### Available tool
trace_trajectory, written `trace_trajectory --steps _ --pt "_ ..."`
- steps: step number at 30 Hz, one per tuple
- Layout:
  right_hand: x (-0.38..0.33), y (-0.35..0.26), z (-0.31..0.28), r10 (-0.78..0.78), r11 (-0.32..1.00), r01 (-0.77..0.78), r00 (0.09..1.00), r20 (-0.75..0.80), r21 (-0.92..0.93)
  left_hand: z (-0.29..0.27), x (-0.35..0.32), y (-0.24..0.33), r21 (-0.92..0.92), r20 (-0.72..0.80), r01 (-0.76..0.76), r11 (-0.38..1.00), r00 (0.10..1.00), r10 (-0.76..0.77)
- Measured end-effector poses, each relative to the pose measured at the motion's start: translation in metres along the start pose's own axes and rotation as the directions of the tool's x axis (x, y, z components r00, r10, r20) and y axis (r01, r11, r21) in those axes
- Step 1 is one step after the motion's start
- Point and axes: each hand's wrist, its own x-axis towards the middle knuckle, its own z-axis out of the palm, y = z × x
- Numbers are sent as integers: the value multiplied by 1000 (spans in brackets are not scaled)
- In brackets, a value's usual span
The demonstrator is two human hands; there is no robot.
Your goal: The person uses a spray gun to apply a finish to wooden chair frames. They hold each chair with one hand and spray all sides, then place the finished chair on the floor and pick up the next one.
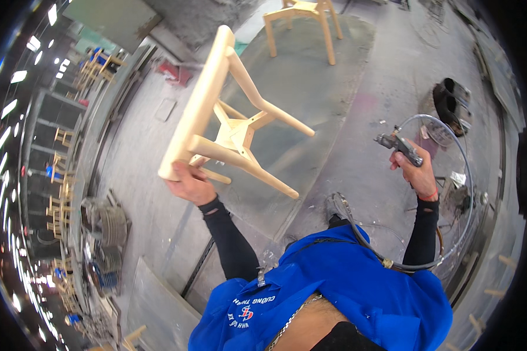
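Observation:
My left hand [192, 184] grips the near end of the top rail of a pale wooden chair frame [208, 93]. The chair is tilted, with its legs pointing away to the right and its crossed seat braces showing. My fingers wrap partly behind the rail, where they are hidden. Out to the right, my right hand [417, 169] is closed around a dark spray gun [399, 147]. Its nozzle faces left toward the chair, some distance from it. A clear hose [467, 175] loops from the gun down toward my waist.
Another pale wooden chair frame [301, 10] stands at the far end of a flat grey floor sheet [328, 82]. Dark containers [451, 99] sit at the right. Stacked round items [104, 222] lie at the left. Beyond a ledge on the left are more chairs and people in blue.

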Motion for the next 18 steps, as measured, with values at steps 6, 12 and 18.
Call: trace_trajectory --steps 6,12,18 --pt "37 -4 11 -28 992 23 999 33 126 -29 109 21 5 -41 86 996 995 -86" --pt "56 -11 51 -179 979 118 883 434 164 -47 174 33 294 -116 87 952 992 -55" --pt "66 -21 71 -236 972 217 867 439 94 -52 193 31 371 -94 102 923 993 -72"
